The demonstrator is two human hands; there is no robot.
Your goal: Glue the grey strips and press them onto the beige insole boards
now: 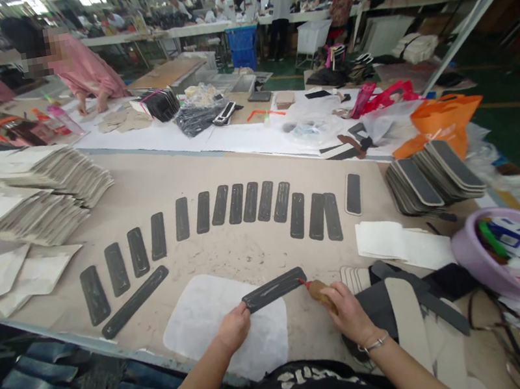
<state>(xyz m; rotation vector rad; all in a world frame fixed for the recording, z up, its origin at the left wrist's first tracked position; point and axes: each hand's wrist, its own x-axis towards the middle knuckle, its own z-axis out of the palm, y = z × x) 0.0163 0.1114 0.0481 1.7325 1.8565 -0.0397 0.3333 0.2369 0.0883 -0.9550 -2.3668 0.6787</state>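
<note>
My left hand (234,327) pinches the left end of a long dark strip (274,289), which lies over a white cloth (211,324) on the work table. Closed round a brown-handled brush (319,292), my right hand (349,313) has the brush's reddish tip at the strip's right end. Several similar dark strips (236,205) lie in an arc on the table beyond, and one longer strip (135,302) lies to the left.
A stack of dark pieces (430,179) and white sheets (399,243) sit to the right, with a lilac basin (477,255) of clutter. Piles of pale sheets (41,183) lie left. An orange bag (441,123) is behind. A person in pink (82,68) works across the table.
</note>
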